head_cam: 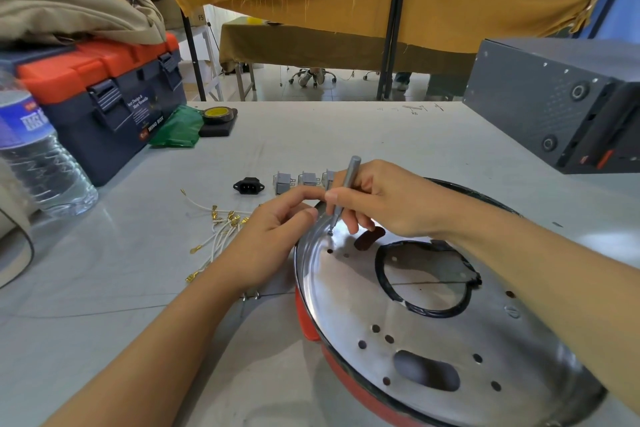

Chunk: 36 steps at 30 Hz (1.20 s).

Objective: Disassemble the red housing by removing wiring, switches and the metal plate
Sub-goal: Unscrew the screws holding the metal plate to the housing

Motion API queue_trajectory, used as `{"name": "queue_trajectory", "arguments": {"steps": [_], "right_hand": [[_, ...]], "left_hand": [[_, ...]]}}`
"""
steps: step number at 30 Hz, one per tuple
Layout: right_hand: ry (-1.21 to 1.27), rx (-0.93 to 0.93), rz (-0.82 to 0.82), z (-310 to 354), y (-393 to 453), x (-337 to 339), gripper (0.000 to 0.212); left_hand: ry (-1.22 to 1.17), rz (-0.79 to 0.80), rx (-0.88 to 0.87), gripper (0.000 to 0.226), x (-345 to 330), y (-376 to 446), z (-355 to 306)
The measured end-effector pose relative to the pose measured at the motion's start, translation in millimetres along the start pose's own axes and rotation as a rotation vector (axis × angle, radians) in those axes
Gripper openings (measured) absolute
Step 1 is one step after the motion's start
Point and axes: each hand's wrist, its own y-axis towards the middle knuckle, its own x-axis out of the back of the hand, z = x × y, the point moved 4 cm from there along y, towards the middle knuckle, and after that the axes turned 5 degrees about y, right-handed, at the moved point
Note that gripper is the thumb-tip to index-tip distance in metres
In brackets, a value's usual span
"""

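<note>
Red housing point(349, 381) lies at the near right of the table point(346, 135), with the round metal plate point(433, 333) seated on top of it and facing up. Only a strip of the red rim shows along the plate's near-left edge.

The right hand point(384, 204) grips a slim grey screwdriver point(348, 189) in a pen-like pinch. The tool's long axis runs almost upright, leaning slightly away from the person at the top. Its tip meets a small screw point(330, 233) at the far-left margin of the plate, directly below the grip.

The left hand point(277, 236) rests at the plate's left rim, just beside the screw. Its fingers are loosely curled and its fingertips reach toward the shaft; whether they pinch anything cannot be determined.

Judgement: wiring and switches appear already out. White wires point(221, 232), a black power socket point(248, 186) and grey switches point(298, 180) lie on the table left of and beyond the housing. Plate removal is the step in hand.
</note>
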Motion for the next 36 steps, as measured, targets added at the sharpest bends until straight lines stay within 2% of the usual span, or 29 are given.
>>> {"name": "queue_trajectory", "arguments": {"steps": [5,8,12,14,17,19,22,24,27,31,36], "right_hand": [[0.012,-0.019,0.046,-1,0,2,0.03],[0.003,-0.018,-0.067,-2,2,0,0.029],[0.107,-0.012,-0.183,2,3,-2,0.007],[0.22,-0.041,-0.188,3,2,-2,0.01],[0.285,-0.114,-0.21,5,3,0,0.032],[0.11,-0.099,-0.247,10,5,2,0.044],[-0.334,-0.045,-0.302,20,8,4,0.051],[-0.339,-0.078,-0.268,20,10,4,0.05],[-0.145,-0.138,-0.177,17,12,1,0.047],[0.037,-0.118,-0.094,15,12,-1,0.042],[0.095,-0.085,-0.008,11,7,6,0.039]], "left_hand": [[0.014,0.002,0.001,0.03,0,0,1],[0.017,-0.011,-0.001,0.031,0,0,2],[0.018,-0.013,-0.001,0.031,0,-1,1],[0.019,-0.01,-0.004,0.031,1,-1,1],[0.047,-0.009,-0.014,0.031,1,-1,2],[0.046,-0.004,-0.015,0.031,1,-1,3],[0.025,-0.006,-0.007,0.032,1,-1,6],[0.023,-0.003,-0.005,0.032,1,0,7],[0.025,0.004,-0.013,0.032,1,0,7],[-0.003,0.002,-0.016,0.034,1,0,7],[0.017,0.016,-0.015,0.032,0,1,7]]}}
